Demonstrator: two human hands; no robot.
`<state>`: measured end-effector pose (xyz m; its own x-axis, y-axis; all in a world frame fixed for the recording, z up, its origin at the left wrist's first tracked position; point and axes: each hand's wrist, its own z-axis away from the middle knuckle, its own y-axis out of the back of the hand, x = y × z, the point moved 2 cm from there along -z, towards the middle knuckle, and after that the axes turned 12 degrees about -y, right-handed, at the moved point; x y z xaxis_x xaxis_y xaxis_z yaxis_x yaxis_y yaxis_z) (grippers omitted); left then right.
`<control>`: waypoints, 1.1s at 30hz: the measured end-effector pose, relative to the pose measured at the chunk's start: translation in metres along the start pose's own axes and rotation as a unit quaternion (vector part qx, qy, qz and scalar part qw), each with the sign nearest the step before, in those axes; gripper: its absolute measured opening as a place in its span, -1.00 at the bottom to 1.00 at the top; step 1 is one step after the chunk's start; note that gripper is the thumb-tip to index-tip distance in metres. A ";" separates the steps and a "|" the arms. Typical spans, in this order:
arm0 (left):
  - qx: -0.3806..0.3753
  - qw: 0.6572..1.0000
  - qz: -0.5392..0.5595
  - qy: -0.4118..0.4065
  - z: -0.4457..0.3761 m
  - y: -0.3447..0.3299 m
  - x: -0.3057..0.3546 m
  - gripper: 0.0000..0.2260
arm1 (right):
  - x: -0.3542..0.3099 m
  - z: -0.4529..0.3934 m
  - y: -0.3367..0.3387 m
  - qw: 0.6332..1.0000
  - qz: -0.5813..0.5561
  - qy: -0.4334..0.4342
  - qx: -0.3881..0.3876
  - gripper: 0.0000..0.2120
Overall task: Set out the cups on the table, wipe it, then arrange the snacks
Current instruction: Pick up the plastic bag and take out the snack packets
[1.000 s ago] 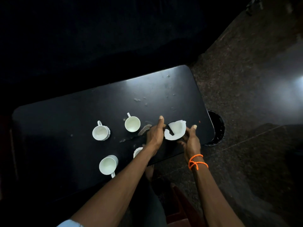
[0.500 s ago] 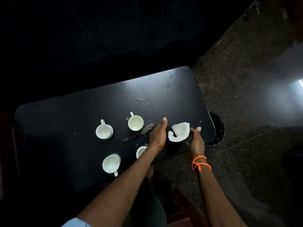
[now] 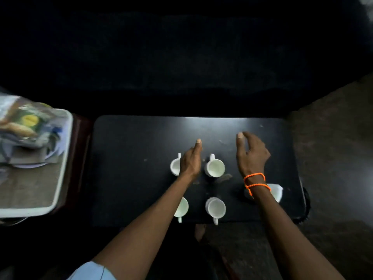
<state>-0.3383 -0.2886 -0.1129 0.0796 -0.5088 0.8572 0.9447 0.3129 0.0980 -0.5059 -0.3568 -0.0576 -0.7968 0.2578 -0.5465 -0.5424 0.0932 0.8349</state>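
Over the middle of the black table (image 3: 129,168) your two hands now hover free: a second ago both were at the white cloth (image 3: 275,191) near the 4 o'clock edge, and you have let it go. It lies there crumpled, half hidden under your right forearm, just past the orange wrist cord (image 3: 254,181). Your left hand (image 3: 190,160) reaches toward 12 o'clock between the two far cups, fingers straight and together, holding nothing. Your right hand (image 3: 252,153) floats at about 2 o'clock, fingers loosely curved and slightly apart, also holding nothing.

Four white cups stand in a square: the far left cup (image 3: 175,165) partly under your left hand, the far right cup (image 3: 215,168), the near left cup (image 3: 182,207) and the near right cup (image 3: 216,208).

Smears and crumbs still show beside the far right cup, so the wiping looks unfinished. At 9 o'clock, off the table, a tray (image 3: 60,158) carries the snack packets (image 3: 26,124), blurred; they seem the next thing to fetch.
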 end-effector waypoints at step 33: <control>0.411 0.912 -0.003 0.003 -0.041 0.545 -0.052 -0.30 | -0.435 0.264 -0.355 0.855 0.040 0.376 -0.354 -0.63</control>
<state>0.1850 -0.1245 -0.1249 0.0795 -0.5153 0.8533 0.3886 0.8043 0.4495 0.1040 -0.2484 -0.0989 -0.6396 -0.4806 -0.6000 -0.2919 -0.5702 0.7679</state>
